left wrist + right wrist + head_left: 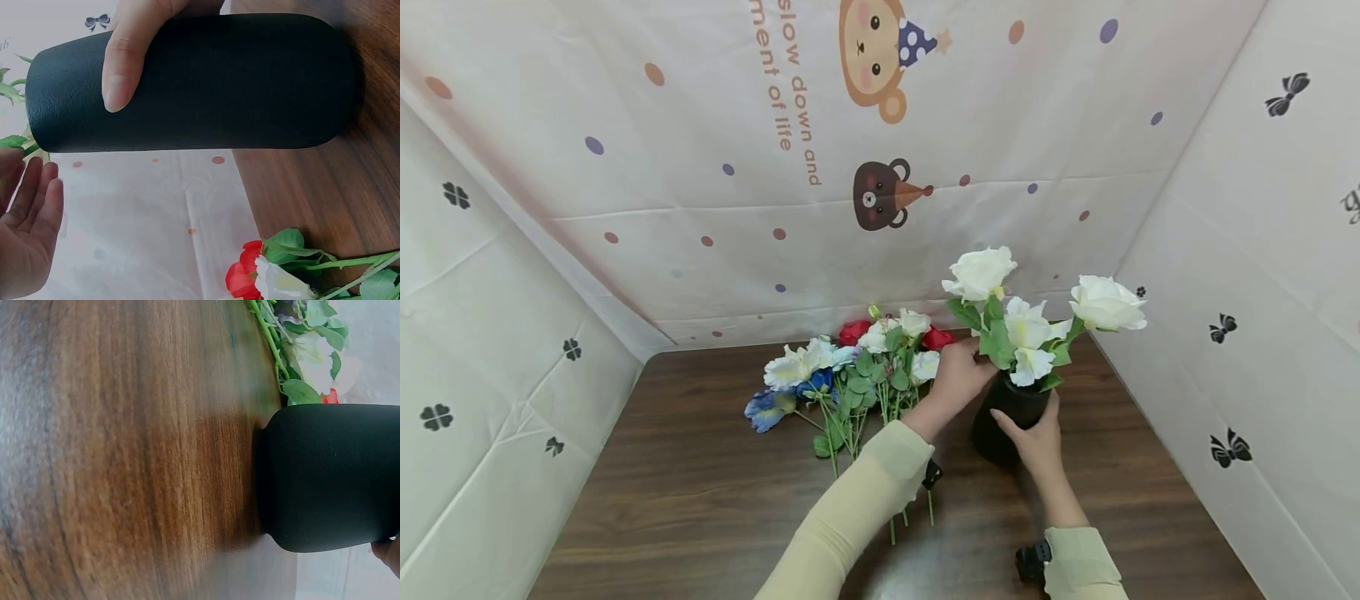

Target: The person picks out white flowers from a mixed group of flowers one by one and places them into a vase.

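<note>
A tall black vase (992, 437) stands on the table at the right, holding two white roses (1107, 303) and a white ruffled flower (1028, 327) with green leaves. My right hand (1039, 435) grips the vase's side; its thumb (124, 78) lies across the dark wall in the left wrist view. At the rim, my left hand (961, 375) pinches a green stem (31, 149) with thumb and forefinger, while its other fingers extend loosely. The vase's lower part (331, 481) fills the right side of the right wrist view, base down on the wood.
Left of the vase, a pile of artificial flowers (865, 383) lies on the brown table (700, 500), with red, white and blue heads toward the back and stems toward the front. Printed white cloth (737, 250) encloses the back and both sides.
</note>
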Motion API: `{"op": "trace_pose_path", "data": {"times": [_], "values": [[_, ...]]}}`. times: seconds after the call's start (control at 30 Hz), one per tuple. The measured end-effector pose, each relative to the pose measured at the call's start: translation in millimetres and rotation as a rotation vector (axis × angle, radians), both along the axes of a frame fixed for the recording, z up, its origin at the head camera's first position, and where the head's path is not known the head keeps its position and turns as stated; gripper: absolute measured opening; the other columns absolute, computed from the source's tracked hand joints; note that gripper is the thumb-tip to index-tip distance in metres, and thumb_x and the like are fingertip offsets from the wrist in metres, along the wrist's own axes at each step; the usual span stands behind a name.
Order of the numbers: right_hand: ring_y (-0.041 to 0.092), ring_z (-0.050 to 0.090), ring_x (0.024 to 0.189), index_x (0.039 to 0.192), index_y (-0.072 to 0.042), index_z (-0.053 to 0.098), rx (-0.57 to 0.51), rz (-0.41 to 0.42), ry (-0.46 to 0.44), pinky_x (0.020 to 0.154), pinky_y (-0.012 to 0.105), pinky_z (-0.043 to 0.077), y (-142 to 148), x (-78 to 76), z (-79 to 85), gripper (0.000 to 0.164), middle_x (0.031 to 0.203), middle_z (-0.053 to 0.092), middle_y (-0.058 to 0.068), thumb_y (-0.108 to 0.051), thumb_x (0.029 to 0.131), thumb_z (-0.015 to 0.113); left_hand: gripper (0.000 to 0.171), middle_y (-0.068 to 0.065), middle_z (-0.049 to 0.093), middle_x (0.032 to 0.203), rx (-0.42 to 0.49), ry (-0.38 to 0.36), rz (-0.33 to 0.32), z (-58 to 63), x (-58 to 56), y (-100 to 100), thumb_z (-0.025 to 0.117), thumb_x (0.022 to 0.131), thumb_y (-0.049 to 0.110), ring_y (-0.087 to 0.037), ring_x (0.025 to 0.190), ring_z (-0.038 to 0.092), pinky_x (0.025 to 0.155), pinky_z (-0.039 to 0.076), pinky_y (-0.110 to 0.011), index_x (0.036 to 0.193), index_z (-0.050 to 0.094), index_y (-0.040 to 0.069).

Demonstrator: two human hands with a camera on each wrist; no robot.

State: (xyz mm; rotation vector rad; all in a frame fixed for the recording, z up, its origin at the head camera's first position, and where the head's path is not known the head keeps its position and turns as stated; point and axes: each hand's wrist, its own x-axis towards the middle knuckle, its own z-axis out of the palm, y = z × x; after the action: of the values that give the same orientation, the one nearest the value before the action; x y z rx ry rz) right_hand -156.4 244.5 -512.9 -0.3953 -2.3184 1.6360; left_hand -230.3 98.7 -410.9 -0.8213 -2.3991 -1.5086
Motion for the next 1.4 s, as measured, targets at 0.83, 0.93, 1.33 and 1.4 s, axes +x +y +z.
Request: {"op": "trace_pose_path", "data": {"times": [0.83, 0.93, 1.33, 1.4], "values": [[0.046, 0.027, 0.153, 0.165, -0.011, 0.002, -0.004, -0.015, -0.005, 0.122, 0.062, 0.025, -2.0, 0.5, 1.3, 0.107, 0.167, 0.023, 0.027, -0.020, 0.089, 0.077, 0.014, -0.008, 0.079, 0.087, -0.141, -0.064, 0.013, 1.7, -2.9, 5.1, 0.066, 0.099, 0.011, -0.016, 0.080, 0.071, 0.074, 0.050, -0.014, 0.098, 0.080, 0.009], [0.046, 0.027, 0.153, 0.165, -0.011, 0.002, -0.007, -0.013, 0.001, 0.122, 0.062, 0.025, -2.1, -0.2, 1.9, 0.108, 0.167, 0.022, 0.027, -0.019, 0.089, 0.077, 0.015, -0.007, 0.081, 0.093, -0.141, -0.044, 0.013, 2.0, -2.6, 4.7, 0.066, 0.099, 0.012, -0.016, 0.080, 0.071, 0.075, 0.050, -0.015, 0.101, 0.081, 0.010], [0.046, 0.027, 0.153, 0.165, -0.010, 0.002, -0.003, -0.013, 0.003, 0.122, 0.063, 0.025, -2.4, 0.1, 4.1, 0.108, 0.167, 0.022, 0.027, -0.018, 0.089, 0.077, 0.015, -0.004, 0.081, 0.091, -0.194, 0.008, 0.004, 0.7, -4.4, 1.6, 0.067, 0.099, 0.015, -0.012, 0.077, 0.071, 0.076, 0.051, -0.013, 0.101, 0.081, 0.012], [0.045, 0.027, 0.153, 0.165, -0.010, 0.003, -0.003, -0.015, 0.006, 0.122, 0.063, 0.024, -2.6, 0.2, 4.4, 0.107, 0.167, 0.023, 0.027, -0.018, 0.088, 0.078, 0.015, -0.004, 0.081, 0.096, -0.186, 0.009, -0.003, -0.5, -4.7, 0.6, 0.067, 0.099, 0.016, -0.014, 0.087, 0.074, 0.081, 0.055, -0.015, 0.103, 0.081, 0.012]]}}
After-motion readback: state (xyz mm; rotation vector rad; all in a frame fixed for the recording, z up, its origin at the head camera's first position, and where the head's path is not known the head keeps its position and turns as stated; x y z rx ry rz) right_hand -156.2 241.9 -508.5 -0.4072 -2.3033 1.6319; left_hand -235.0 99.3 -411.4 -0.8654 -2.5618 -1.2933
